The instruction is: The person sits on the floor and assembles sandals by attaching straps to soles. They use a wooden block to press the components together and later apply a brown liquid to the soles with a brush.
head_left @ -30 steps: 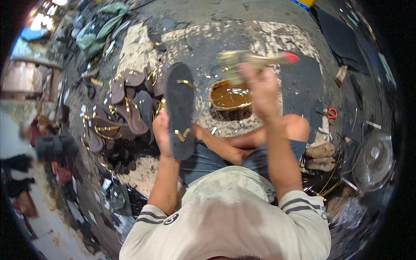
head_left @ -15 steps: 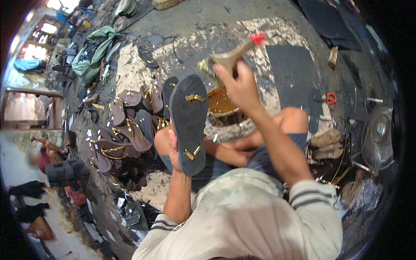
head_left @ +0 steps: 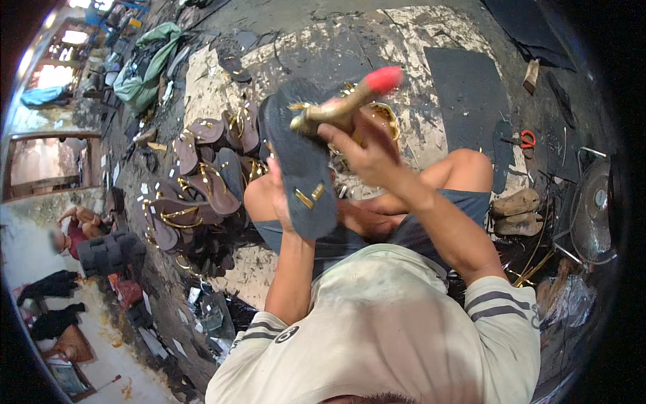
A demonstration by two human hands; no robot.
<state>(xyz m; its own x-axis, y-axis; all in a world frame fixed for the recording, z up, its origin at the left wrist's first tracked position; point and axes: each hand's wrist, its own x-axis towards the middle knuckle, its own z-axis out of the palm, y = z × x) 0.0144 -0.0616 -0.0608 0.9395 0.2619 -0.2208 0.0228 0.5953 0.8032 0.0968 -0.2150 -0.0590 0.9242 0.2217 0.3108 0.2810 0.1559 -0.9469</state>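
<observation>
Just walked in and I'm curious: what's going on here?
The left hand holds up a dark sole with gold strap ends showing. The right hand grips a red-ended brush at the sole's far end. A container of brown liquid sits partly hidden behind that hand; gold-strapped sandals lie to the left.

Off-white short-sleeved shirt point(head_left: 383, 316), two dark stripes point(head_left: 498, 308) per sleeve, round dark mark point(head_left: 286, 334) near the left one. Grey-blue shorts point(head_left: 464, 212). Left hand point(head_left: 279, 202), right hand point(head_left: 372, 159) bare.

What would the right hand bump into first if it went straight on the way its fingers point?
The right hand would likely meet the dark sole held in the left hand, though the depth is unclear.
</observation>
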